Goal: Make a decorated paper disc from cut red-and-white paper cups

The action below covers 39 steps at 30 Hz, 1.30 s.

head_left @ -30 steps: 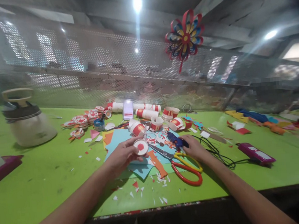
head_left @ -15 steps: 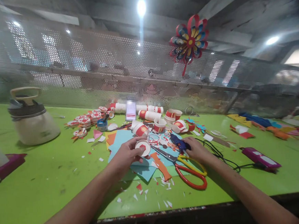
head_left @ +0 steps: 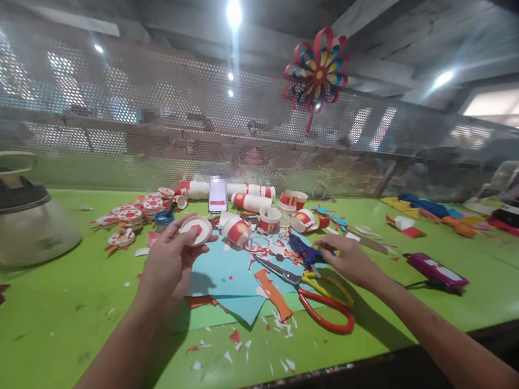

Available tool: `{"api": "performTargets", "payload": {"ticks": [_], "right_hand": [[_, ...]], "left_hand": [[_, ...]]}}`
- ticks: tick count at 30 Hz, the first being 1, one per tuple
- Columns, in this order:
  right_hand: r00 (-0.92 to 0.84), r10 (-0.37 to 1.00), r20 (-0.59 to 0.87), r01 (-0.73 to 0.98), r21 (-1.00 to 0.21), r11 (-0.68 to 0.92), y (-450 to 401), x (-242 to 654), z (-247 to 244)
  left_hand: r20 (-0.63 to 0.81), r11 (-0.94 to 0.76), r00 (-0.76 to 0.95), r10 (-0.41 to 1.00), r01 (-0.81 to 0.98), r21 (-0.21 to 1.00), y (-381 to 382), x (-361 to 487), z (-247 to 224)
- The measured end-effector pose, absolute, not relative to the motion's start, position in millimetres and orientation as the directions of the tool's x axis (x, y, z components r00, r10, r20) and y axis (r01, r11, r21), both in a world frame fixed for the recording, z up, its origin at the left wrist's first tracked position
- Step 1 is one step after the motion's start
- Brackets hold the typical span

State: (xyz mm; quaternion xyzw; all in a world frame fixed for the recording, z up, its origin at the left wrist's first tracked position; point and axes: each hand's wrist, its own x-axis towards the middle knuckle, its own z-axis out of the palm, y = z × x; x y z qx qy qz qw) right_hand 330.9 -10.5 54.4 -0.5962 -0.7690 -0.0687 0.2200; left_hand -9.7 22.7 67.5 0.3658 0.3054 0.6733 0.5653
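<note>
My left hand (head_left: 170, 258) is raised over the left of the paper pile. It pinches a round white paper cup bottom (head_left: 196, 230) with a red piece in its middle, the thumb lying over its face. My right hand (head_left: 348, 259) has its fingers curled at the rear end of a dark blue hot glue gun (head_left: 306, 251). Large scissors (head_left: 288, 273) with one red and one yellow handle lie just in front of the gun. Beneath them are light blue paper sheets (head_left: 229, 272) and an orange paper strip (head_left: 274, 295).
Cut paper cups (head_left: 270, 219) and stacked cups (head_left: 251, 201) stand behind the pile. Red-and-white paper discs (head_left: 130, 215) sit at left beside a blue jar (head_left: 164, 218). A phone (head_left: 217, 195) stands upright. A beige jug (head_left: 23, 219) and a purple box (head_left: 436, 270) flank the table.
My left hand has carried the cup bottom left and up, away from the scissors. My right hand has shifted slightly right along the glue gun. The whole view has turned a little right.
</note>
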Motion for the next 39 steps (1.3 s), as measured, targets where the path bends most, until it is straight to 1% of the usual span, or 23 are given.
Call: {"api": "performTargets", "payload": {"ticks": [2, 3, 5, 7, 9, 11, 13, 17, 21, 24, 27, 31, 34, 37, 39], "right_hand": [[-0.263, 0.885, 0.384, 0.933, -0.131, 0.334, 2.8, 309.2, 53.9], [-0.301, 0.884, 0.358, 0.926, -0.113, 0.361, 12.9, 297.0, 53.0], [-0.373, 0.882, 0.287, 0.910, -0.074, 0.408, 38.9, 272.7, 50.6], [-0.414, 0.887, 0.205, 0.903, -0.033, 0.429, 67.9, 250.9, 48.2], [-0.420, 0.898, 0.130, 0.907, 0.012, 0.422, 94.3, 232.9, 46.3], [-0.406, 0.911, 0.068, 0.914, 0.054, 0.403, 114.2, 218.5, 44.5], [-0.392, 0.920, 0.022, 0.917, 0.088, 0.389, 126.8, 207.5, 42.3], [-0.394, 0.919, -0.023, 0.910, 0.130, 0.393, 139.0, 197.2, 36.3], [-0.446, 0.895, -0.005, 0.885, 0.145, 0.442, 142.4, 200.9, 32.8], [-0.493, 0.869, 0.045, 0.864, 0.145, 0.483, 136.0, 207.8, 33.9], [-0.511, 0.847, 0.145, 0.858, 0.131, 0.496, 121.1, 215.3, 39.0], [-0.478, 0.819, 0.317, 0.875, 0.092, 0.475, 99.1, 225.5, 52.3], [-0.439, 0.807, 0.395, 0.890, 0.068, 0.451, 88.8, 233.9, 65.1], [-0.419, 0.805, 0.420, 0.898, 0.056, 0.437, 82.6, 243.6, 75.4], [-0.416, 0.811, 0.411, 0.899, 0.053, 0.434, 77.8, 250.8, 78.2]], "left_hand": [[0.163, -0.214, -0.140, 0.977, -0.549, 0.808, 22.4, -11.9, 70.3], [0.154, -0.206, -0.139, 0.978, -0.546, 0.812, 21.7, -11.6, 70.1], [0.118, -0.151, -0.095, 0.988, -0.534, 0.832, 20.1, -8.8, 67.0], [0.072, -0.069, -0.014, 0.997, -0.516, 0.854, 18.6, -4.9, 62.4], [0.026, 0.011, 0.068, 0.997, -0.495, 0.869, 17.9, -1.8, 58.4], [-0.014, 0.067, 0.110, 0.994, -0.488, 0.871, 17.8, -0.3, 56.1], [-0.024, 0.078, 0.114, 0.993, -0.494, 0.866, 18.2, -0.5, 55.8], [0.000, 0.025, 0.046, 0.999, -0.534, 0.845, 19.2, -4.6, 58.4], [0.007, -0.002, 0.007, 1.000, -0.565, 0.825, 19.4, -8.1, 60.9], [0.002, -0.010, -0.014, 1.000, -0.581, 0.814, 19.9, -9.7, 62.7], [0.002, -0.044, -0.071, 0.997, -0.597, 0.801, 21.0, -11.8, 64.9], [0.001, -0.080, -0.129, 0.992, -0.609, 0.789, 21.3, -11.8, 65.8], [-0.003, -0.051, -0.089, 0.996, -0.597, 0.800, 19.6, -7.5, 63.3], [-0.028, 0.022, -0.001, 1.000, -0.564, 0.825, 17.2, -3.1, 60.3], [-0.036, 0.049, 0.036, 0.999, -0.538, 0.842, 15.7, -1.9, 59.1]]}}
